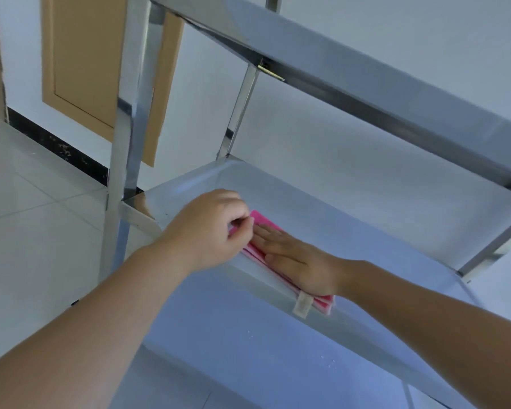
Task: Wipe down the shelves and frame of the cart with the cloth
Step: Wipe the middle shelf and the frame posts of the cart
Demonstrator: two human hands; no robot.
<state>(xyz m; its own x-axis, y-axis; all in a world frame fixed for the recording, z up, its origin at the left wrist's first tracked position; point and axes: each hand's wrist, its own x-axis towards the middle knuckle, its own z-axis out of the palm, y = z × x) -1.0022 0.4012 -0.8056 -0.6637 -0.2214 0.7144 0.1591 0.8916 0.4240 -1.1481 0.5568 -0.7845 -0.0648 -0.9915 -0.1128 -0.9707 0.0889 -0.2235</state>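
- Pressing flat, the right hand (297, 262) lies with fingers straight and together on the pink cloth (258, 222), which sits folded along the near edge of the cart's middle shelf (322, 214), toward its left corner.
- The left hand (210, 228) has its fingers curled; thumb and forefinger pinch the cloth's left end, apparently lifting or straightening a fold.
- A pale tag (303, 305) hangs off the cloth's right end, over the shelf lip.
- Judgement: the step is squaring up the cloth before or between strokes. To do it well, keep the palm flat and the pad folded, then run long overlapping passes from the near edge to the far edge, working into the raised rim and corners.
- The upper shelf (351, 72) overhangs the work, so reach to the far edge is cramped; the forearm may brush its underside.
- The front-left post (130, 113) stands just beside the left hand and blocks a wide sweep at that corner; the far post (239, 113) does likewise.
- The lower shelf (248, 335) shows small white specks, likely not yet wiped.
- Around: tiled floor (27, 202), a tan panel (83, 60) on the wall.
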